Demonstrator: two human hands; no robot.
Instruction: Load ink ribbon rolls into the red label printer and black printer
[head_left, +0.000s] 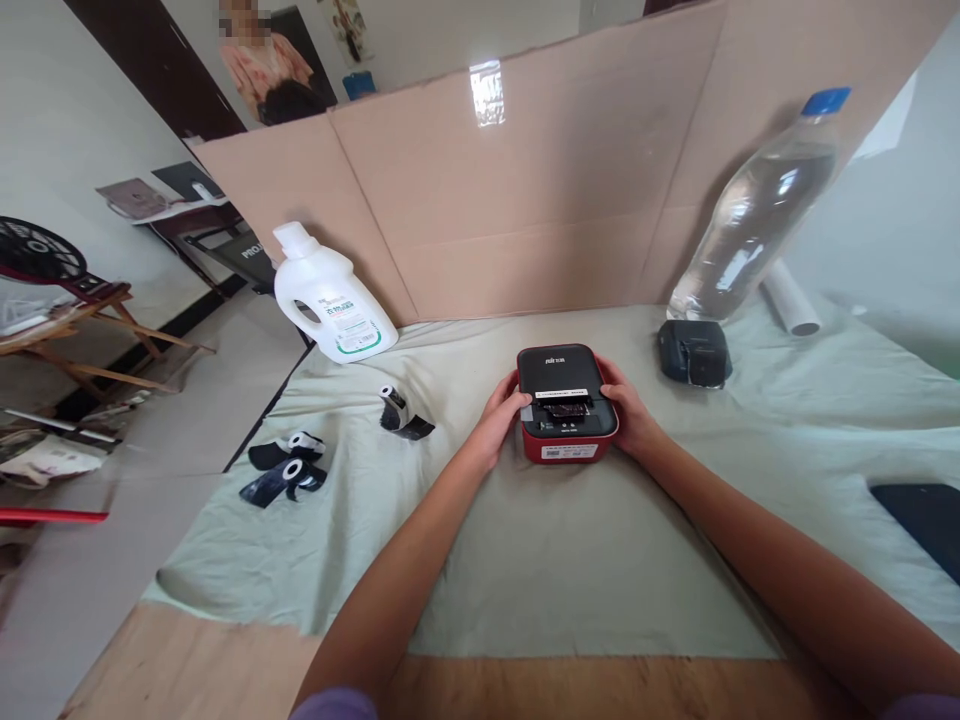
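On the tabletop, mid-cloth: red box [566, 405] with a black lid, held from both sides.
Head view: left hand [499, 420] pressed to the box's left side, thumb on the lid; right hand [630, 410] clamped on its right side. Box sits flat on the pale green cloth [600, 560]. Black pouch [694, 352] just behind to the right, below a leaning water bottle [757, 210]. White jug [330, 300] back left, against the cardboard wall [562, 200]. Black tape rolls [289, 470] lie well apart, left of the box.
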